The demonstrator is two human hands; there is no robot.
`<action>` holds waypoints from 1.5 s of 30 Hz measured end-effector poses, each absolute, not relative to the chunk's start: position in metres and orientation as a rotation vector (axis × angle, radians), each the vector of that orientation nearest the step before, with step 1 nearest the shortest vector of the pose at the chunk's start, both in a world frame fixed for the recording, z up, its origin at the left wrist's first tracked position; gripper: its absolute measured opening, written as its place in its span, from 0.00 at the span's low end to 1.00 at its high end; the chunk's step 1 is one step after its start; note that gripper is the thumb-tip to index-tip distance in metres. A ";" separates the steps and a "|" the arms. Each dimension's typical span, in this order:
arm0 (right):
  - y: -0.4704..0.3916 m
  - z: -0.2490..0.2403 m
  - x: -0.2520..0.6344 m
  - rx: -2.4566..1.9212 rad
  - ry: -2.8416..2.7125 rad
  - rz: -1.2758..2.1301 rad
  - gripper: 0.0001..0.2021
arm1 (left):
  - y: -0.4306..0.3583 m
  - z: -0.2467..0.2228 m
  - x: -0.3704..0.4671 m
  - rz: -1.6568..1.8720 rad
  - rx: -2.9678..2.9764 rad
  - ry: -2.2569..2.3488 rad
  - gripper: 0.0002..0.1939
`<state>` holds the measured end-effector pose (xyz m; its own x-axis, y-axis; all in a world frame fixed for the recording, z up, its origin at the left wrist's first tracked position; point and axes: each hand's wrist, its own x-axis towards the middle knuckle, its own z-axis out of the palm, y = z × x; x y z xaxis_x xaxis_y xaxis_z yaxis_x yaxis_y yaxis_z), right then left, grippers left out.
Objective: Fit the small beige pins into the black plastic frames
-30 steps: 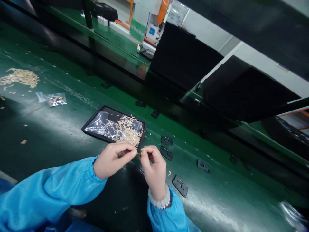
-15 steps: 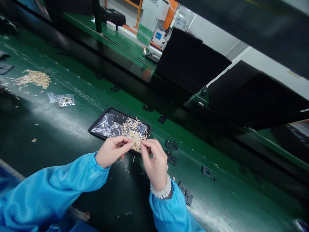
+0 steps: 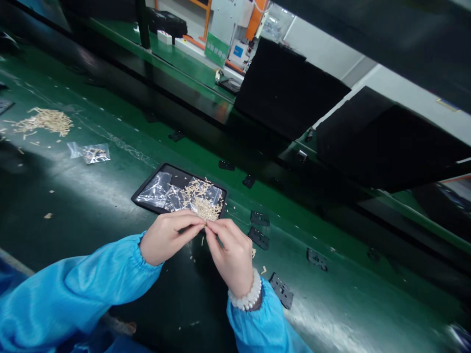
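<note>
My left hand [image 3: 170, 236] and my right hand [image 3: 231, 252] meet fingertip to fingertip over the near edge of a black tray [image 3: 144, 207]. Both are closed in a pinch; whatever lies between the fingertips is too small to make out. Inside the tray are a heap of small cream-coloured strips [image 3: 206, 206] and clear plastic bags [image 3: 157, 189]. The fingers cover the tray's near right corner. A pale beaded bracelet [image 3: 247, 296] circles my right wrist, and blue sleeves cover both forearms.
On the green work surface lie a larger pile of cream strips [image 3: 47, 121] and a small filled plastic bag [image 3: 94, 153] at left. Several flat black parts, such as a perforated plate [image 3: 281, 290], lie to the right. A dark ledge [image 3: 184, 105] runs behind.
My hands have come closer together, the fingertips now touching, and sit slightly lower against the tray. The whole view has shifted a little.
</note>
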<state>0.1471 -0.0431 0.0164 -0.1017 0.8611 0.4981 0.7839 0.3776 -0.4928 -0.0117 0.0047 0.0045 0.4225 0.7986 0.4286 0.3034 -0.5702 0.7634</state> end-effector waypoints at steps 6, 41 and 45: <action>-0.044 0.012 0.142 -1.456 -1.905 -0.040 0.08 | 0.003 0.008 -0.008 1.140 2.388 0.858 0.08; -0.067 0.012 0.256 -1.235 -0.625 1.316 0.12 | 0.021 0.039 0.107 0.452 2.231 0.792 0.11; -0.101 0.012 0.293 -1.360 -0.692 1.070 0.11 | 0.072 0.041 0.164 0.260 2.601 0.854 0.17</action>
